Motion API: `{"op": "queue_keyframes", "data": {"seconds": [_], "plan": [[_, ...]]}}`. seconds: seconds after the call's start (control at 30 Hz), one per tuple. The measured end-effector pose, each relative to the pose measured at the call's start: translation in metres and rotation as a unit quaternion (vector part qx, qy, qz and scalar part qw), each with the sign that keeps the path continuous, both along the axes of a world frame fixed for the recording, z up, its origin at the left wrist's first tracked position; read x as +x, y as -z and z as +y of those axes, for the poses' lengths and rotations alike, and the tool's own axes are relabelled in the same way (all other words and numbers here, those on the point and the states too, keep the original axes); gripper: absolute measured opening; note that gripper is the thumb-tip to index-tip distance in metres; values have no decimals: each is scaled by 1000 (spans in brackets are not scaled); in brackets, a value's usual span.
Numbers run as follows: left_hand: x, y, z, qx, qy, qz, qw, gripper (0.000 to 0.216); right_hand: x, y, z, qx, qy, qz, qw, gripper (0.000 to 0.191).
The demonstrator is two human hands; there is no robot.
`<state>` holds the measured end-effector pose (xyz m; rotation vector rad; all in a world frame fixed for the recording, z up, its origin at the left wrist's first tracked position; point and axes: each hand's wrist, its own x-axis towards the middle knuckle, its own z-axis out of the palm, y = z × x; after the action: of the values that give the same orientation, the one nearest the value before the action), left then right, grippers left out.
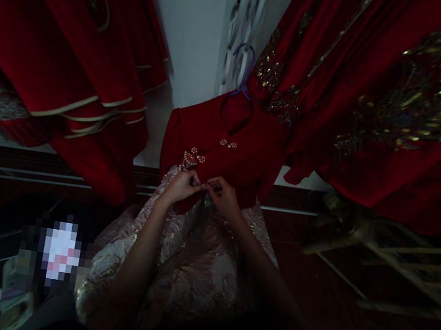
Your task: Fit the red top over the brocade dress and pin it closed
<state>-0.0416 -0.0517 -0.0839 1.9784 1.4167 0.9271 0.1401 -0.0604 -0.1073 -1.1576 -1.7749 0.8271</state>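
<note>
Straight ahead, on the hanger: a red jacket [247, 152] hung from a purple hanger [241, 73], its front turned to the camera, between the other garments and just above the hands
Left hand [181, 185]: raised to the jacket's front opening, near its lower edge, back of the hand to the camera
Left fingers [196, 185]: closed in a pinch on the jacket's front edge, tips meeting those of the other hand
Right hand [224, 196]: level with the left and touching it at the fingertips, forearm reaching up from the lower right
Right fingers [214, 183]: curled shut on the same front edge, at a small pale fastening too small to make out
Pearl clasp [227, 144]: sat higher on the jacket's chest, below the collar
Beaded ornament [191, 159]: red and pearl-coloured, on the jacket just above the left hand
Brocade skirt [188, 260]: pale pink with a gold sheen, spread below the jacket and under both forearms
Left side: dark red robes [54, 49] with cream piping hung in folds
Right side: a red robe [376, 134] bore gold embroidery [436, 93]
Behind: a white wall [189, 15] and a white scrolled grille [247, 13], the hanger hooked on it
Floor [309, 290]: dark and glossy, with a pale wooden frame [379, 246] at the right
</note>
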Motion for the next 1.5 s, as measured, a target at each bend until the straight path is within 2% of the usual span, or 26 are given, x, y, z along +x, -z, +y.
{"op": "queue_keyframes", "data": {"seconds": [0.2, 0.3, 0.4, 0.47, 0.6, 0.7, 0.8, 0.97, 1.17, 1.37, 1.5], "plan": [[0, 1, 0, -38, 8, -43, 998, 36, 1, 0, 0, -6, 0, 3, 1000, 15], [1, 8, 4, -61, 19, -121, 991, 43, 5, -5, 1, -6, -5, 1, 1000, 16], [2, 15, 9, -54, -5, -221, 974, 65, 11, -15, 1, -19, -17, -3, 1000, 19], [2, 18, 14, -42, -28, -291, 956, 67, 16, -23, 0, -32, -35, -7, 999, 20], [7, 16, 22, -62, -66, -432, 897, 49, 27, -36, -2, -67, -103, -31, 992, 21], [16, 11, 30, -71, -129, -496, 856, 44, 34, -39, -2, -87, -138, -46, 985, 23], [27, 5, 35, -84, -154, -516, 839, 41, 36, -39, -1, -89, -145, -48, 984, 25], [32, -2, 32, -84, -139, -542, 825, 39, 35, -38, -1, -97, -146, -40, 984, 25], [24, 0, 29, -87, -121, -546, 824, 36, 35, -38, -1, -94, -153, -32, 983, 26], [12, 1, 30, -98, -85, -526, 841, 33, 35, -39, -2, -87, -151, -32, 984, 26], [12, 4, 34, -84, -105, -515, 846, 33, 37, -40, -1, -87, -158, -40, 983, 25]]}}
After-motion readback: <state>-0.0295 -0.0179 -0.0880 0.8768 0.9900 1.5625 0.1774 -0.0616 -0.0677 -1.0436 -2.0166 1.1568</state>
